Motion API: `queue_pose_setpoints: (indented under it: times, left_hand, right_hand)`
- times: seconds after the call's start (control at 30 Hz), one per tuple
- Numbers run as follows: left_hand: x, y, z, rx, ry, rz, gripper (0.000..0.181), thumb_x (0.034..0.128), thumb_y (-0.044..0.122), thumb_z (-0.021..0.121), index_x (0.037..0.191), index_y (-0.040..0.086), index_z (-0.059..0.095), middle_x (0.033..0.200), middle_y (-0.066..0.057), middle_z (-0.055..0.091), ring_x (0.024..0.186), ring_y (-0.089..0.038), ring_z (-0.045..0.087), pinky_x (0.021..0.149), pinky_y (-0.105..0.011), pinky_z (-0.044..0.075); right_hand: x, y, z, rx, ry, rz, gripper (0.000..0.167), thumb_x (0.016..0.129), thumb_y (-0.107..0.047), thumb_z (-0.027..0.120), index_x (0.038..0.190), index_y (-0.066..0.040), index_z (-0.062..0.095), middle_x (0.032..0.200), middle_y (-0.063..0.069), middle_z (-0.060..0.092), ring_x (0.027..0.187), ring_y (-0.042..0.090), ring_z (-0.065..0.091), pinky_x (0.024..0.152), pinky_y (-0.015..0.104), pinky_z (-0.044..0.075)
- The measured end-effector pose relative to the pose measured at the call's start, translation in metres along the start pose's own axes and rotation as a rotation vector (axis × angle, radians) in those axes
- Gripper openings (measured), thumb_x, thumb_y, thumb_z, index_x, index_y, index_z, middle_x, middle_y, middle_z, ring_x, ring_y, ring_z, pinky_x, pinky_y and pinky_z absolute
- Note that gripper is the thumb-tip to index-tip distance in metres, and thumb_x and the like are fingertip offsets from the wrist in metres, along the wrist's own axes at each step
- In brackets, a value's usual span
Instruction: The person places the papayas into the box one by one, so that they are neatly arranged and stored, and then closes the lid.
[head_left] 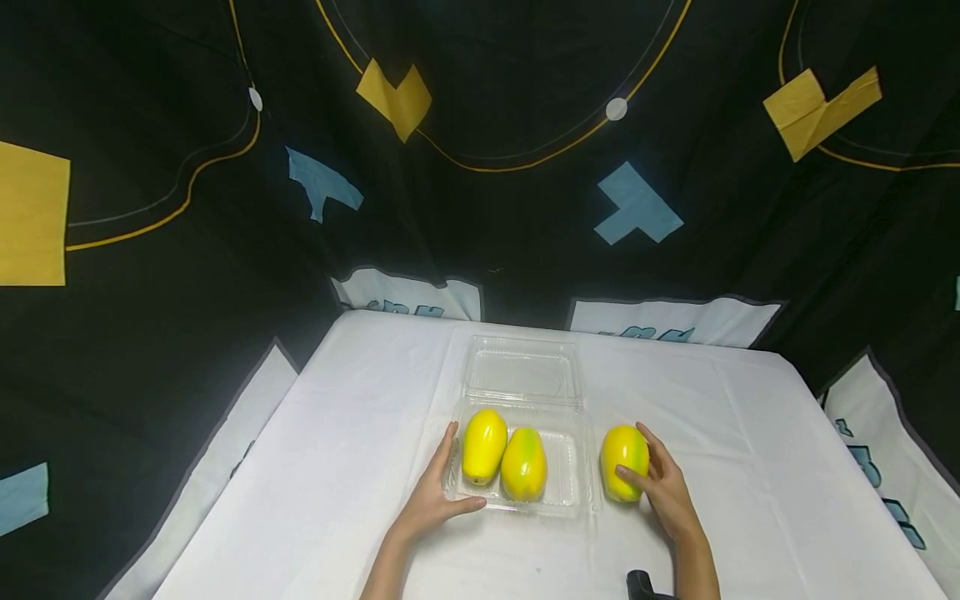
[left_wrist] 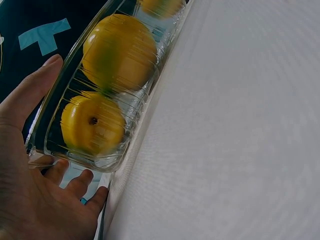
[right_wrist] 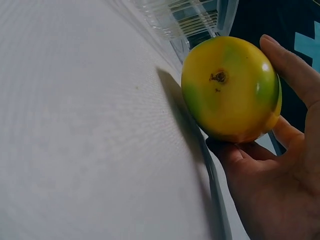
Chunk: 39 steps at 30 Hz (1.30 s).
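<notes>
A clear plastic clamshell container (head_left: 562, 467) lies on the table with its lid (head_left: 522, 371) folded back, away from me. Inside its left part are two yellow papayas, a left one (head_left: 483, 446) and a right one (head_left: 524, 465) with a green streak. My left hand (head_left: 431, 496) is spread around the near left corner, thumb along the front edge and fingers along the left side. To the right of the container, my right hand (head_left: 667, 492) grips a third papaya (head_left: 621, 458), yellow with green patches; the right wrist view shows its dark end scar and a shadow beside it.
A white cloth covers the table (head_left: 750, 467). A black object (head_left: 640, 585) shows at the near edge by the right forearm. Behind the table hangs a dark curtain (head_left: 480, 225) with yellow and blue patches.
</notes>
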<state>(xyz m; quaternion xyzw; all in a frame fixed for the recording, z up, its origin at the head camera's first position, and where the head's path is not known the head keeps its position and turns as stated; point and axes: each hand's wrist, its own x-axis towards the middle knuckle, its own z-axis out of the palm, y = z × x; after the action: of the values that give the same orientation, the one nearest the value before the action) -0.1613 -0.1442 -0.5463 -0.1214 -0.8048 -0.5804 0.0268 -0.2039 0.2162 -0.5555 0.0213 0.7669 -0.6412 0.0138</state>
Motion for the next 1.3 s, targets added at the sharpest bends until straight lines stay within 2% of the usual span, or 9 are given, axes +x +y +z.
queue_pose_setpoints:
  times: [0.33, 0.53, 0.67, 0.77, 0.9, 1.0, 1.1, 1.27, 1.3]
  left_hand:
    - [0.001, -0.005, 0.0, -0.024, -0.003, 0.004, 0.114, 0.065, 0.017, 0.083, 0.15, 0.018, 0.007, 0.154, -0.005, 0.007, 0.139, -0.032, 0.008, 0.104, -0.064, 0.009]
    - [0.001, -0.007, 0.0, -0.033, 0.002, 0.035, 0.116, 0.0624, 0.013, 0.084, 0.15, 0.016, 0.007, 0.154, -0.009, 0.008, 0.138, -0.035, 0.009, 0.103, -0.065, 0.01]
    - [0.001, -0.006, 0.0, -0.029, 0.002, 0.017, 0.116, 0.0636, 0.016, 0.084, 0.15, 0.017, 0.007, 0.154, -0.005, 0.007, 0.139, -0.033, 0.009, 0.104, -0.064, 0.01]
    - [0.001, -0.006, 0.0, -0.017, 0.003, -0.001, 0.115, 0.0643, 0.019, 0.084, 0.15, 0.018, 0.007, 0.154, -0.002, 0.007, 0.139, -0.031, 0.009, 0.104, -0.063, 0.01]
    - [0.001, -0.007, 0.001, -0.004, 0.012, -0.007, 0.115, 0.0641, 0.021, 0.084, 0.15, 0.019, 0.007, 0.154, -0.001, 0.008, 0.139, -0.03, 0.01, 0.105, -0.062, 0.01]
    - [0.002, -0.007, 0.0, 0.0, 0.013, -0.004, 0.115, 0.0644, 0.022, 0.084, 0.15, 0.019, 0.007, 0.154, -0.001, 0.008, 0.139, -0.03, 0.009, 0.105, -0.062, 0.01]
    - [0.001, -0.007, 0.0, -0.004, 0.012, 0.0, 0.115, 0.0645, 0.021, 0.084, 0.15, 0.019, 0.007, 0.154, -0.002, 0.008, 0.139, -0.031, 0.009, 0.105, -0.062, 0.01]
    - [0.001, -0.006, 0.001, -0.013, 0.008, -0.007, 0.114, 0.0647, 0.018, 0.084, 0.15, 0.019, 0.008, 0.154, -0.001, 0.008, 0.139, -0.029, 0.009, 0.105, -0.062, 0.009]
    - [0.0, -0.001, 0.0, -0.019, 0.003, -0.011, 0.114, 0.065, 0.017, 0.084, 0.15, 0.018, 0.008, 0.154, -0.003, 0.008, 0.139, -0.03, 0.008, 0.105, -0.061, 0.009]
  right_hand:
    - [-0.007, -0.009, 0.0, 0.011, -0.01, -0.008, 0.082, 0.077, -0.019, 0.075, 0.145, -0.022, 0.029, 0.15, 0.013, 0.021, 0.136, 0.034, 0.021, 0.108, 0.051, 0.022]
    - [-0.011, -0.021, -0.002, -0.015, -0.018, -0.075, 0.081, 0.079, -0.014, 0.073, 0.146, -0.023, 0.028, 0.15, 0.014, 0.022, 0.135, 0.035, 0.021, 0.107, 0.057, 0.018]
    - [-0.012, -0.029, -0.001, -0.025, -0.002, -0.125, 0.079, 0.079, -0.016, 0.073, 0.145, -0.025, 0.031, 0.15, 0.012, 0.024, 0.136, 0.036, 0.019, 0.104, 0.065, 0.015]
    - [-0.011, -0.033, 0.0, -0.042, 0.019, -0.176, 0.077, 0.081, -0.019, 0.071, 0.145, -0.027, 0.03, 0.149, 0.011, 0.027, 0.135, 0.037, 0.021, 0.101, 0.066, 0.021]
    - [-0.011, -0.046, 0.004, -0.026, 0.03, -0.24, 0.076, 0.083, -0.016, 0.069, 0.146, -0.027, 0.028, 0.147, 0.008, 0.03, 0.134, 0.033, 0.025, 0.101, 0.058, 0.031]
    - [-0.012, -0.06, 0.008, 0.025, 0.032, -0.261, 0.076, 0.082, -0.009, 0.069, 0.145, -0.024, 0.03, 0.146, 0.007, 0.031, 0.132, 0.028, 0.028, 0.102, 0.038, 0.037]
    - [-0.014, -0.073, 0.014, 0.068, 0.041, -0.268, 0.077, 0.08, -0.004, 0.07, 0.145, -0.023, 0.031, 0.143, 0.006, 0.035, 0.129, 0.021, 0.034, 0.095, 0.02, 0.041]
    - [-0.014, -0.082, 0.023, 0.133, 0.029, -0.301, 0.078, 0.079, 0.003, 0.068, 0.144, -0.02, 0.032, 0.142, 0.009, 0.036, 0.122, 0.011, 0.041, 0.091, 0.016, 0.044]
    - [-0.014, -0.083, 0.025, 0.144, 0.022, -0.31, 0.078, 0.079, 0.004, 0.068, 0.144, -0.019, 0.032, 0.142, 0.009, 0.035, 0.122, 0.011, 0.041, 0.091, 0.016, 0.044]
